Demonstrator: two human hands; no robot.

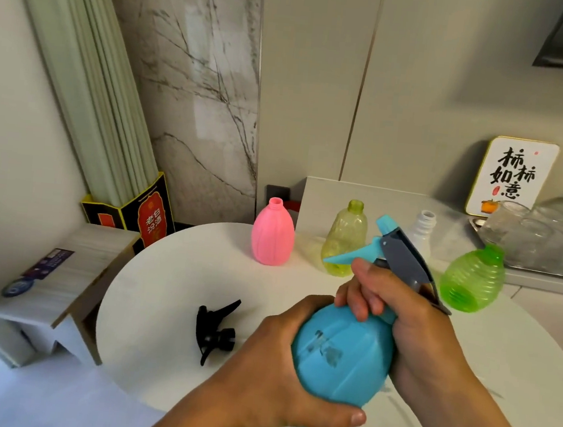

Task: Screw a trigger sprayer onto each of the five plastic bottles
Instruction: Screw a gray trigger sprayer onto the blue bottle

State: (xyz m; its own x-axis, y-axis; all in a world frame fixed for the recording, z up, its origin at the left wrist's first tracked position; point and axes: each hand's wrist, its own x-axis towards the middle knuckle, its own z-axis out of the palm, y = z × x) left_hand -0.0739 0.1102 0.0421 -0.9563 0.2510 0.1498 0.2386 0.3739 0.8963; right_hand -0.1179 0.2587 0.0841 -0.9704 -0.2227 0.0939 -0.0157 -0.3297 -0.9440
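Fingers of the right hand [401, 314] close around the blue bottle [341, 360] neck, hiding the blue-grey sprayer [403, 256] collar; the left hand [278, 378] grips the body.

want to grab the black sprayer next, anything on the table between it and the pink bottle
In the head view, nothing: the stretch of white table between the black sprayer and the pink bottle is bare.

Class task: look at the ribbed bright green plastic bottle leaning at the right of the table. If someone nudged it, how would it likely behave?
The ribbed bright green plastic bottle looks empty and see-through, so probably light and easily shoved. Its round belly and tilted stance suggest it may roll or topple. The ridges should give fingers some grip.
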